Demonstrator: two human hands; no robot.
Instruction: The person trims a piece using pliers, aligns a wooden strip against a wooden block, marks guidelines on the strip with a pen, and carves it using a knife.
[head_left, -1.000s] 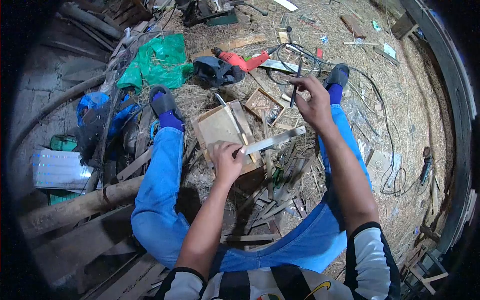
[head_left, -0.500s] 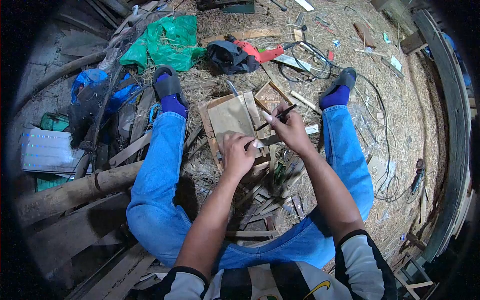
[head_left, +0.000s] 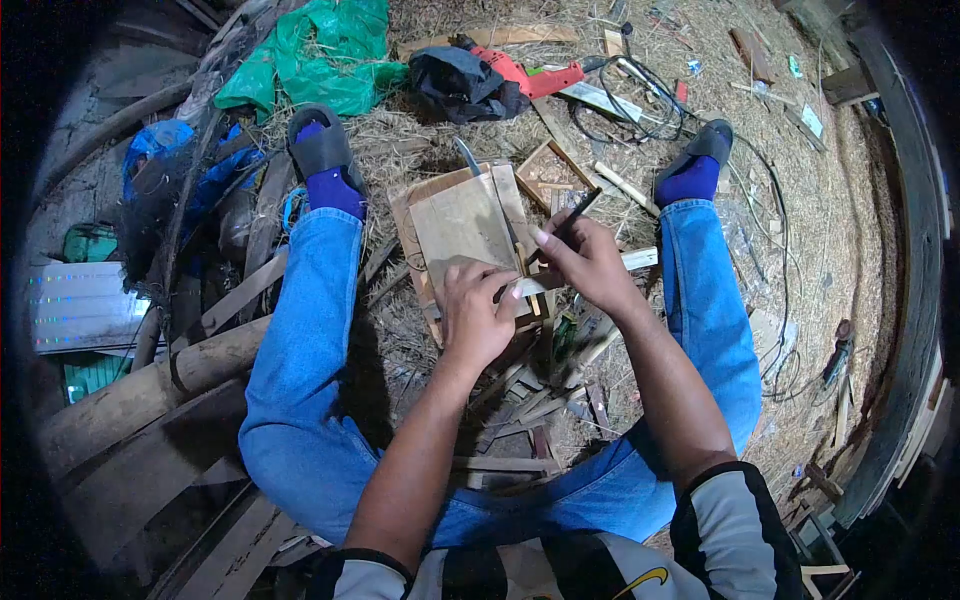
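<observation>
Pale, flat, narrow wooden strip (head_left: 641,259), straight-edged and smooth-looking: it lies aslant over the lower right corner of a shallow brown wooden box-like piece with a flat tan panel (head_left: 452,235), and its far end reaches out to the right, between the person's shins. The left hand (head_left: 478,308) grips the near end of the strip, thumb and fingers closed about it, low over the panel. The right hand (head_left: 592,268) pinches a slim black pencil-like tool (head_left: 582,207) between thumb and fingers, its upper end slanting up and away; the hand covers part of the strip, and whether it touches the wood cannot be told.

A thin, grey metal blade (head_left: 466,156) shows its pointed end past the top edge of the panel and runs down along the panel's right side. Just beyond the right hand sits a small, open, square wooden tray (head_left: 534,157) with thin low walls; little pale scraps lie in it, too small to make out. Rough split offcuts (head_left: 520,405) are heaped below the strip, between the legs.

Further off, a red power drill (head_left: 530,77) lies against a crumpled black cloth-like bundle (head_left: 455,88), beside a wrinkled, glossy green plastic sheet (head_left: 335,60), all on ground strewn with dry, straw-like shavings (head_left: 690,30).
</observation>
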